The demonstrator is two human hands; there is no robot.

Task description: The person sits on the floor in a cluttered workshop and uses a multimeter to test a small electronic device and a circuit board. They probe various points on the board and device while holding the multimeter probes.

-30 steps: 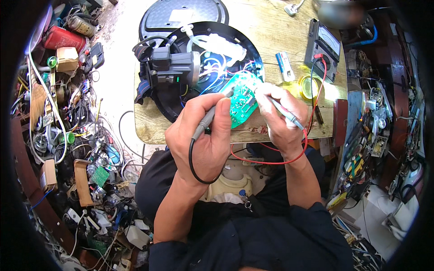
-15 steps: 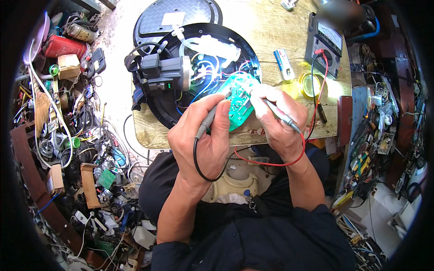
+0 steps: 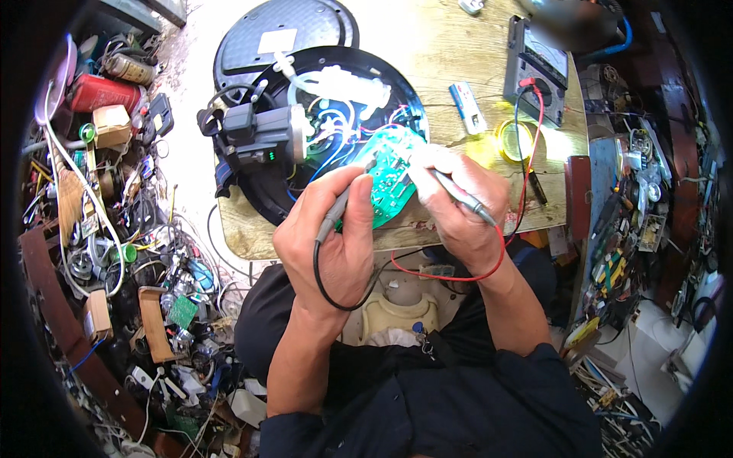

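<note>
My left hand (image 3: 324,240) pinches a grey test probe (image 3: 333,216) with a black lead, its tip over a green circuit board (image 3: 391,197). Between the fingers of my right hand (image 3: 475,221) is a second grey test probe (image 3: 463,197), trailing a red lead. Glare hides where its tip meets the board's upper right. The board is tilted at the near right rim of a round black housing (image 3: 256,187), with wires running into it. Both leads reach an analog multimeter (image 3: 534,72) at the table's far right.
A dark grey cylindrical device (image 3: 259,133) with small green lights lies across the housing. Behind it is a round black cover (image 3: 286,23). A blue-white box (image 3: 467,108) and a yellow roll (image 3: 515,141) sit on the wooden table (image 3: 252,237). Parts clutter (image 3: 183,313) crowds both sides.
The table and everything on it sit slightly farther left in the view, and so do my hands. Both probes stay gripped at the board.
</note>
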